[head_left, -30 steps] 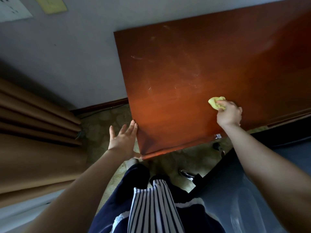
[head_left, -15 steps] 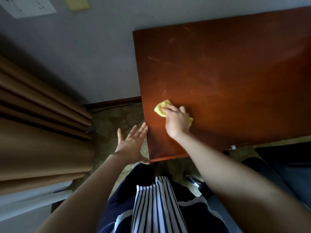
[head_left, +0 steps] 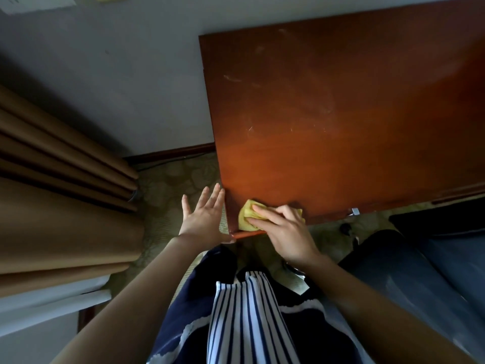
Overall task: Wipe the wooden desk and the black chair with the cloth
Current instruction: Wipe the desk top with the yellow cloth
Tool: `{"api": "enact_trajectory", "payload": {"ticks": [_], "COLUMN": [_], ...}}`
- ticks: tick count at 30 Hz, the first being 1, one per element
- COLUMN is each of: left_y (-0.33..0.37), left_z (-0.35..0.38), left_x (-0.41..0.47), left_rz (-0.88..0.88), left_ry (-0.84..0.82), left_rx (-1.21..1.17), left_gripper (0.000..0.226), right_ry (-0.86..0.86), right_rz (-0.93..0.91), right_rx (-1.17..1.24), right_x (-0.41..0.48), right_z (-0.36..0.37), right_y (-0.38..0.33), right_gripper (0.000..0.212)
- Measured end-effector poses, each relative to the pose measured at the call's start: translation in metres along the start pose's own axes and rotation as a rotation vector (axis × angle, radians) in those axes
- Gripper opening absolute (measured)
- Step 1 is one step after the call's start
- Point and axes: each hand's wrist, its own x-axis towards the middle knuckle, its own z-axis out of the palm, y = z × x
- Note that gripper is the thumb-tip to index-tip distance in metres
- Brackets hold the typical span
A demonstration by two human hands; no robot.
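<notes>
Since half a second ago the right hand [head_left: 282, 232] has slid the yellow cloth [head_left: 248, 215] down from the middle of the left side to the near left corner of the tabletop [head_left: 341, 114], and a second ago it was well over to the right. The hand now lies flat on top of the cloth, fingers [head_left: 265, 208] stretched toward the left and curled loosely over the crumpled fabric, pressing it against the wood; its grip is closed on the cloth from above. The cloth sits right at the corner, just inside the front edge, with a small part showing past the knuckles on the far side.

The left hand [head_left: 203, 218] is open, fingers spread and pointing away from the body, its palm set against the left side edge of the tabletop just beside the corner; it holds nothing. Its thumb reaches under the front corner.

The reddish-brown wood shows pale smears and fine scratches across the middle. The black chair [head_left: 420, 258] stands at the lower right, near the desk's front edge and apart from both hands. Tan curtains [head_left: 60, 200] hang at the left, and patterned floor [head_left: 173, 185] shows between them and the desk. A striped and navy garment [head_left: 244, 319] fills the bottom centre.
</notes>
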Motion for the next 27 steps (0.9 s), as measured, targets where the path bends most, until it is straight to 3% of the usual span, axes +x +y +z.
{"api": "enact_trajectory", "payload": {"ticks": [7, 12, 21, 24, 27], "left_y": [0.012, 0.009, 0.006, 0.003, -0.003], "left_z": [0.000, 0.000, -0.003, -0.003, -0.004], "left_x": [0.004, 0.006, 0.005, 0.006, 0.008], "left_rz": [0.013, 0.033, 0.073, 0.088, 0.110], "left_ry": [0.046, 0.041, 0.037, 0.045, 0.095], "left_rx": [0.215, 0.241, 0.212, 0.165, 0.108], "left_gripper": [0.108, 0.109, 0.105, 0.102, 0.092], "right_ry": [0.087, 0.101, 0.116, 0.076, 0.045], "right_rz": [0.230, 0.444, 0.952, 0.994, 0.901], "right_rx": [-0.182, -0.335, -0.281, -0.271, -0.298], "right_x": [-0.048, -0.054, 0.017, 0.037, 0.053], "right_z": [-0.040, -0.074, -0.062, -0.050, -0.036], "right_y": [0.073, 0.113, 0.101, 0.084, 0.062], "right_gripper": [0.053, 0.048, 0.043, 0.046, 0.047]}}
